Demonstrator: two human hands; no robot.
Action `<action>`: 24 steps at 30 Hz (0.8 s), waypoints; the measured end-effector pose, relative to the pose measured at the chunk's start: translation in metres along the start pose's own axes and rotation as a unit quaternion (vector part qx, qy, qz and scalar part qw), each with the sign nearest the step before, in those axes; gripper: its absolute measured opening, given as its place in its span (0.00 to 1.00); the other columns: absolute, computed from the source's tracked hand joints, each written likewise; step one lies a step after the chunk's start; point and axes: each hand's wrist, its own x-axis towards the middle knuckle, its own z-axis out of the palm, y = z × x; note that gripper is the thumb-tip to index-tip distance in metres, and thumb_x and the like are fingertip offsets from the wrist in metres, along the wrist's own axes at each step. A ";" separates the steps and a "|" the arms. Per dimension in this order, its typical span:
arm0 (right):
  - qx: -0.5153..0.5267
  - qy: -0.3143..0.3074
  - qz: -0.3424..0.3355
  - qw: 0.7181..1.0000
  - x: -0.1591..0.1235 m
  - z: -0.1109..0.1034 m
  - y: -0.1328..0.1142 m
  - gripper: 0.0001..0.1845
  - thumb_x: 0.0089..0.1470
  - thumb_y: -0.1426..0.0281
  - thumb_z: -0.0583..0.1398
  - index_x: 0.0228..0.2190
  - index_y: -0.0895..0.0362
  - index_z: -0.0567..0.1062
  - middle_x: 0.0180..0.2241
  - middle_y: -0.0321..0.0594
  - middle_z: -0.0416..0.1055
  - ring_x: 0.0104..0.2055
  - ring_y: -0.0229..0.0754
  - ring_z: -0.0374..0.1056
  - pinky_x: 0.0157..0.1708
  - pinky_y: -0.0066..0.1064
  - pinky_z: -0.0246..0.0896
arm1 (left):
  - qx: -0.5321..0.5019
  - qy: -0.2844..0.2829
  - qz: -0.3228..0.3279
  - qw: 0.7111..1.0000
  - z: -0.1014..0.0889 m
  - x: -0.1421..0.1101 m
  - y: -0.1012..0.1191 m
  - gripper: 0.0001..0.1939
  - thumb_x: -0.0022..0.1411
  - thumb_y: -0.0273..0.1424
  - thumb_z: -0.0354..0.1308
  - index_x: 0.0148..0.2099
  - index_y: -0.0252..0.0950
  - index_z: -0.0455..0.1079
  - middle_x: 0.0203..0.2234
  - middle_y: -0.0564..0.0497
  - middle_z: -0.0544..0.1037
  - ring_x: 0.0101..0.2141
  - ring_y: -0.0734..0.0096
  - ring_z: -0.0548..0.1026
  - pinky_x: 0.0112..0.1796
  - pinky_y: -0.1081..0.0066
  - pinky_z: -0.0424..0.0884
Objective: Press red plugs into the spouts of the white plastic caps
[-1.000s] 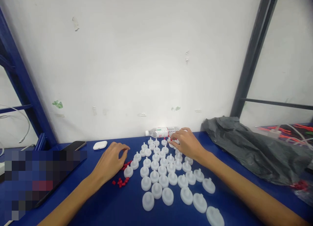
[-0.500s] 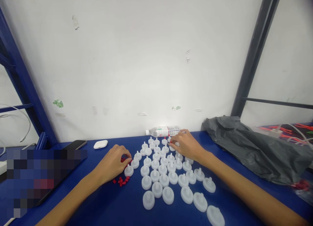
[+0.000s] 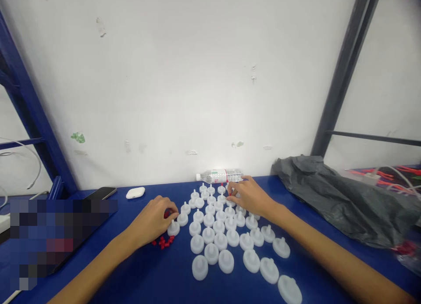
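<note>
Many white round lids (image 3: 219, 227), each with an upright nozzle, stand in loose rows on the blue table. At the back of the rows, my right hand (image 3: 251, 196) pinches a small red cap (image 3: 230, 194) at the nozzle of one lid. A few lids near it carry red caps (image 3: 222, 184). On the left, my left hand (image 3: 154, 216) is closed, with fingertips beside a lid (image 3: 173, 228). Red shows inside its curled fingers, but what it grips is partly hidden. Several loose red caps (image 3: 164, 242) lie just below that hand.
A clear plastic bottle (image 3: 219, 176) lies on its side against the wall. A white earphone case (image 3: 135, 193) and a dark phone (image 3: 103, 193) are at the left. A grey plastic bag (image 3: 329, 198) covers the right side of the blue table (image 3: 158, 282).
My right hand has shifted very slightly at the same lid, its fingers lower on the red cap. The left hand has closed a little more over the red caps beneath it.
</note>
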 end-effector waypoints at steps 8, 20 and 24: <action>0.001 0.015 -0.035 0.999 -0.002 -0.003 -0.006 0.12 0.69 0.60 0.55 0.41 0.53 0.74 0.40 0.41 0.80 0.43 0.49 0.74 0.56 0.47 0.54 | -0.006 0.000 0.005 1.000 0.002 0.000 0.001 0.14 0.65 0.38 0.53 0.37 0.42 0.79 0.36 0.48 0.82 0.42 0.54 0.75 0.43 0.61 0.68; 0.012 0.009 -0.118 0.993 -0.001 0.001 -0.005 0.18 0.72 0.62 0.50 0.46 0.53 0.78 0.43 0.42 0.81 0.47 0.47 0.75 0.52 0.39 0.62 | -0.024 0.081 -0.008 0.996 0.003 0.002 0.001 0.12 0.65 0.37 0.53 0.41 0.39 0.76 0.35 0.48 0.82 0.39 0.57 0.79 0.40 0.62 0.72; -0.003 0.074 -0.090 0.993 -0.003 -0.004 -0.011 0.15 0.68 0.62 0.58 0.51 0.56 0.75 0.50 0.48 0.77 0.53 0.54 0.71 0.55 0.47 0.61 | -0.041 0.123 0.013 0.991 0.002 0.001 0.005 0.12 0.67 0.37 0.52 0.43 0.39 0.75 0.37 0.48 0.82 0.40 0.60 0.79 0.42 0.64 0.73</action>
